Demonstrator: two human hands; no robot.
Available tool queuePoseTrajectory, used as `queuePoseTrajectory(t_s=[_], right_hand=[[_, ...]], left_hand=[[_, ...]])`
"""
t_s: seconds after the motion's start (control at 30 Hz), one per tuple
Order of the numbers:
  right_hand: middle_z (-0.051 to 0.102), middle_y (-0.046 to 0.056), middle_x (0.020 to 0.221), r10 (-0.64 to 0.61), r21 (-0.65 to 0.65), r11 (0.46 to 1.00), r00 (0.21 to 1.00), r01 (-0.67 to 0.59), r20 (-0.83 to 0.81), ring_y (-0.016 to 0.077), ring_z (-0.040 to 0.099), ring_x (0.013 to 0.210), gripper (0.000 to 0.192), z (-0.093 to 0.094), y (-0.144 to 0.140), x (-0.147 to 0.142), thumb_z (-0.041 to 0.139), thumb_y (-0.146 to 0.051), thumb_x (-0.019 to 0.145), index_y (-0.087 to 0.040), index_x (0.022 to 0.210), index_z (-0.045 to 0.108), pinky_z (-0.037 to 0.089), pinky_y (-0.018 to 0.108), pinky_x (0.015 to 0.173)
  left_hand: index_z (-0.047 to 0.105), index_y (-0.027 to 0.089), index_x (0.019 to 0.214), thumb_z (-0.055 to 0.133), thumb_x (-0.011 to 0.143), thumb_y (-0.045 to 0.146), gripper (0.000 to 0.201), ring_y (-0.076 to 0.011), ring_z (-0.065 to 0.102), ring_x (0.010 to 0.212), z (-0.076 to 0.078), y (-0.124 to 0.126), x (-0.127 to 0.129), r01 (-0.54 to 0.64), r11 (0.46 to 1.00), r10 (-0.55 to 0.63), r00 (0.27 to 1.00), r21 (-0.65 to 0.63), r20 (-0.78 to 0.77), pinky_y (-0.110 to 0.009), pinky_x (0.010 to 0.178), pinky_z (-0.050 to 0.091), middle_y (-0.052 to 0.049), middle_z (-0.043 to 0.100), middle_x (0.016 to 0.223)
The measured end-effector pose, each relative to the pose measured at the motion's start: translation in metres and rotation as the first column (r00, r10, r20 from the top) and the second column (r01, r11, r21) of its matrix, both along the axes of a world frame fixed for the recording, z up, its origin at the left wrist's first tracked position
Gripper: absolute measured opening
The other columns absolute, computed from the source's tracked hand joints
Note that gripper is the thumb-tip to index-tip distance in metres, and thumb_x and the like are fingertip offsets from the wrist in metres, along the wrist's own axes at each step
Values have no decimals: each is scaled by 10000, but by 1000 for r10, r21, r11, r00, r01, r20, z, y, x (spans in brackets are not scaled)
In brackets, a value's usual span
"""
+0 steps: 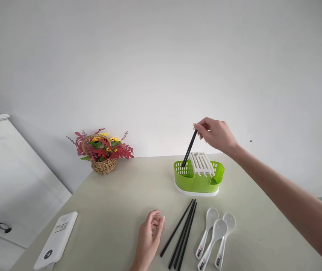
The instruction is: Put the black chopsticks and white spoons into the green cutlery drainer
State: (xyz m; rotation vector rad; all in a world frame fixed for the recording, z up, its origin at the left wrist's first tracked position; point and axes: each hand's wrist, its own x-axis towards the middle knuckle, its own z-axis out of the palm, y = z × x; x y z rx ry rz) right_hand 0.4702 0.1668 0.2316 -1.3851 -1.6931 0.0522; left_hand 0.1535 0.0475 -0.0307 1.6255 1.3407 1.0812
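Pinched between the thumb and fingers of my right hand (pixel 215 133) are black chopsticks (pixel 189 148), apparently a pair. They slant down, their lower tips inside the left part of a green utensil basket (pixel 191 183). A white slotted rack (pixel 202 162) sits across the basket's middle. My left hand (pixel 151 235) hovers low over the table, fingers loosely curled and apart from the thumb, with nothing visible in it. Just right of it lie several more black chopsticks (pixel 183 233). Three white spoons (pixel 216 231) rest to the right of those.
A wicker basket of artificial flowers (pixel 103 165) stands at the back left of the table (pixel 115 218). Near the left edge lies a flat white device (pixel 57 241). A white cabinet (pixel 14 180) stands beyond that edge, and a wall (pixel 161 75) rises behind.
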Motion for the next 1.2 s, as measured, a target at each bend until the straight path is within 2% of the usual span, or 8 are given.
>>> queuePoseTrajectory(t_s=[0.17,0.33,0.57,0.73,0.87,1.0,1.1,1.2], right_hand=[[717,1,676,28,-188,982,996,-10,90,141,646,621,316,-37,49,-7,528,-411,1037,-172,911,691,449,263,637],[738,22,711,39,-329,944,991,6,128,158,675,649,266,-67,73,-14,541,-359,1029,-191,899,702,448,264,619],[783,77,977,-62,-343,933,987,110,148,194,705,814,219,-78,75,-15,542,-347,1014,-189,1075,681,468,287,659],[704,140,1237,-121,-197,969,981,150,154,218,686,839,389,-66,38,-34,491,-383,1033,-174,1361,492,475,334,680],[706,49,1115,133,-68,990,975,-122,177,143,650,677,313,-60,-17,-59,456,-389,1051,-225,1317,479,451,295,629],[678,46,1193,432,-39,893,830,-449,351,122,651,681,310,-61,-65,-73,453,-322,1052,-234,1348,475,427,285,606],[677,60,1240,534,-113,834,739,-540,409,113,635,646,320,-62,-86,-76,446,-302,1057,-223,1364,489,414,295,587],[702,30,1193,631,-228,776,724,-588,278,120,671,718,289,-65,-98,-76,486,-301,1042,-234,1319,533,449,285,631]], left_hand=[[649,204,1049,520,988,597,419,-198,723,777,-1,1,0,21,999,-21,1000,-33,-15,-297,742,600,-63,738,839],[640,212,999,509,1003,576,387,-183,697,745,-2,2,1,15,1000,-15,1000,-24,-26,-270,714,571,-51,721,794],[641,220,982,510,1010,554,361,-181,702,760,4,1,4,15,999,-18,997,-37,-68,-241,669,538,-44,726,809],[681,224,1011,541,1010,489,300,-179,695,797,8,-2,6,94,995,-87,977,25,-194,-251,711,533,-53,745,875],[693,235,1009,571,1000,432,232,-174,664,796,12,-6,9,167,982,-133,945,90,-300,-274,762,527,-42,728,897],[693,247,984,604,979,406,182,-185,640,812,14,-10,13,201,972,-137,908,125,-395,-297,787,520,-30,702,863],[677,243,992,662,942,398,164,-203,630,839,13,-16,17,202,970,-120,884,138,-452,-330,823,513,-26,686,853],[662,241,1025,739,882,375,210,-224,626,885,11,-22,20,191,971,-102,873,143,-477,-355,848,506,-29,674,878]])
